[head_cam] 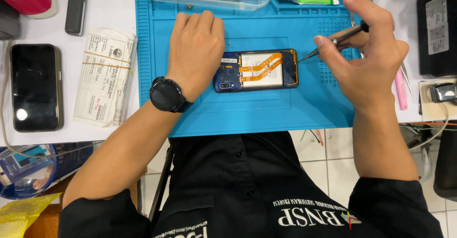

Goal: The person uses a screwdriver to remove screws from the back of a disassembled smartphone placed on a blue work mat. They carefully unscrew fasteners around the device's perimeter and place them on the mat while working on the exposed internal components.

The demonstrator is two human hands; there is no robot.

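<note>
We see an opened phone (256,70) lying flat on the middle of a blue work mat (200,116), its back cover off. Inside its dark blue frame sit a pale battery and orange ribbon cables crossing it, with a small camera block at the left end. Our left hand (196,52), a black watch (167,94) on its wrist, rests palm down on the phone's left end, fingers loosely curled and clasping nothing. Our right hand (366,52) pinches a thin metal tool (333,43) between thumb and fingers, its tip touching the phone's right edge.
</note>
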